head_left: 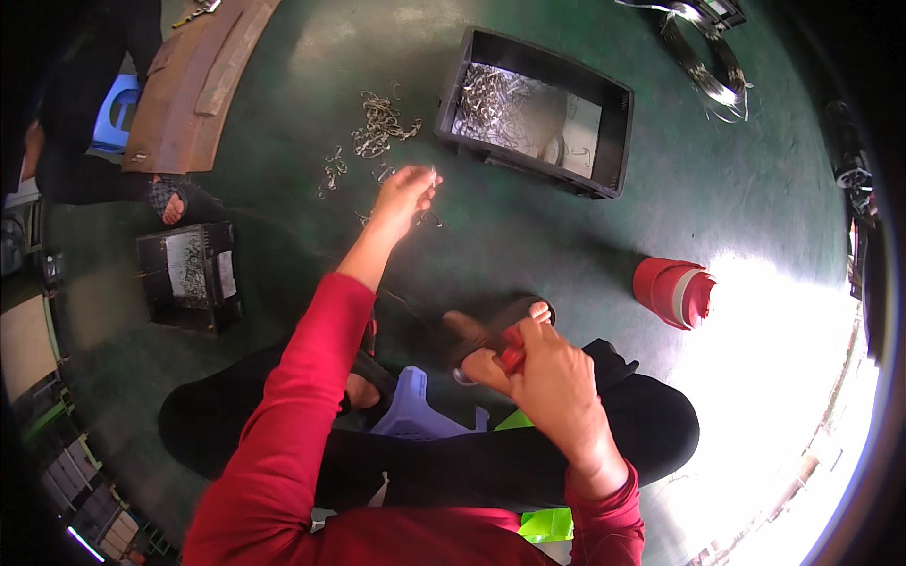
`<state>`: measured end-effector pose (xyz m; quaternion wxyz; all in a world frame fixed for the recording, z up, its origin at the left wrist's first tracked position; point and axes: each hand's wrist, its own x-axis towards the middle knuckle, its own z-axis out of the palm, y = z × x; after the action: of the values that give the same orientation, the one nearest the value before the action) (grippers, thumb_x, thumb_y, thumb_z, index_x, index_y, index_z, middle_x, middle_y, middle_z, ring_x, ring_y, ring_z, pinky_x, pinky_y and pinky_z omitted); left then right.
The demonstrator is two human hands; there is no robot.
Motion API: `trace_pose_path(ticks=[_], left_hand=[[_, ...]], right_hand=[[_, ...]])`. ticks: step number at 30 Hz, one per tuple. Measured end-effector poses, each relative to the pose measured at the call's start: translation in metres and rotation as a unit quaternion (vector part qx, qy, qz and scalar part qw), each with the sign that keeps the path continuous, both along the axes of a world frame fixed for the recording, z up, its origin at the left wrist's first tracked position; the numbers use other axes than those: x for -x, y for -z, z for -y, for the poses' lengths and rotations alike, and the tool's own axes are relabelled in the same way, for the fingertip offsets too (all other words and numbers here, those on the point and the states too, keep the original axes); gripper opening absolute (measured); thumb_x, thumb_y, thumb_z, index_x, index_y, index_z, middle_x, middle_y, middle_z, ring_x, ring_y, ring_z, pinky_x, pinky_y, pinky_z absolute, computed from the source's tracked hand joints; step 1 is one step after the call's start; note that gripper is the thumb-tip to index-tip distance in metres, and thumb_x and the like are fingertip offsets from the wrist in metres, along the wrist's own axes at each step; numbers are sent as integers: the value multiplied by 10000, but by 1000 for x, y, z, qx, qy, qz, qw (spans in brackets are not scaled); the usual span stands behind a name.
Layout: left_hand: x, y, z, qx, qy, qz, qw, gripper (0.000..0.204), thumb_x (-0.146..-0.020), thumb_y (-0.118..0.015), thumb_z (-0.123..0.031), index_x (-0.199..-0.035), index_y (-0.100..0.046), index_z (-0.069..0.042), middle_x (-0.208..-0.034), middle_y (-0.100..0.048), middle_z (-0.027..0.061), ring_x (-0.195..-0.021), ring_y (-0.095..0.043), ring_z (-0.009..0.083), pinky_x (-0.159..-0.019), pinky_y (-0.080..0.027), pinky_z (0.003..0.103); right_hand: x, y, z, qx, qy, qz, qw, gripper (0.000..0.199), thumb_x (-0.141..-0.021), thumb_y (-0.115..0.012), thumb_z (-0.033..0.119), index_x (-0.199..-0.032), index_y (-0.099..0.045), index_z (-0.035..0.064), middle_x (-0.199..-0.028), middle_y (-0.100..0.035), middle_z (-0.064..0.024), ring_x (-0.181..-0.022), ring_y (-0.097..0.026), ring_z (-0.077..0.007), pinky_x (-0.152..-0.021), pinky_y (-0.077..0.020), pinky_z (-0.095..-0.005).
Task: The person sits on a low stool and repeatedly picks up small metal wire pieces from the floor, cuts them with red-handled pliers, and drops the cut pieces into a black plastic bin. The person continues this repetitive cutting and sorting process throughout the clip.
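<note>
My left hand (406,196) is stretched out over the green floor, fingers pinched on a small metal hook, beside a loose pile of metal hooks (377,127). My right hand (552,373) is held close to my knee and is closed around a red-handled tool (512,351). A black crate (538,108) holding many metal hooks lies just beyond my left hand. I sit on a low purple stool (420,415), with my feet in dark sandals.
A second black crate (189,274) with hooks stands at the left. A stack of red cups (672,291) lies on its side at the right. Coiled metal strip (708,66) sits far right. Another person (85,104) sits at the upper left by a brown board (193,80).
</note>
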<state>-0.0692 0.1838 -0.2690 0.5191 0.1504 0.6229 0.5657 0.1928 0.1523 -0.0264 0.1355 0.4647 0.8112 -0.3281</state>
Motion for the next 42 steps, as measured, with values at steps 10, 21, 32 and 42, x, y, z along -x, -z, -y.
trace_pose_path(ticks=[10,21,32,42], left_hand=[[-55,-231,78,-181,-44,42,982,151,-927,-621,-133,-1041,-600,-35,-998,-670,95,-868,-676,191,-700,-532,272],[-81,-267,128,-330,-76,-67,938,78,-938,-573,-26,-1013,-590,-13,-1056,-660,158,-986,-664,241,-840,-566,348],[-71,-272,138,-355,-20,-135,925,174,-942,-548,3,-1108,-600,-7,-1127,-638,148,-1053,-641,238,-872,-540,320],[-48,-307,176,-94,153,-178,967,332,-1014,-474,-210,-1277,-574,-34,-957,-672,117,-762,-690,171,-640,-541,259]], right_hand=[[13,-20,3,334,130,-221,907,309,-914,-642,262,-1075,-605,0,-903,-657,-80,-829,-627,-133,-762,-501,-301],[16,-46,24,510,86,-333,789,333,-944,-605,309,-1035,-608,-12,-951,-657,-106,-902,-623,-178,-803,-503,-324],[14,-43,25,442,68,-326,833,297,-945,-604,299,-960,-592,2,-884,-628,-71,-851,-605,-150,-759,-492,-303],[18,-52,34,168,-36,-212,962,303,-793,-677,209,-1060,-625,78,-859,-617,-137,-839,-639,-343,-753,-479,-411]])
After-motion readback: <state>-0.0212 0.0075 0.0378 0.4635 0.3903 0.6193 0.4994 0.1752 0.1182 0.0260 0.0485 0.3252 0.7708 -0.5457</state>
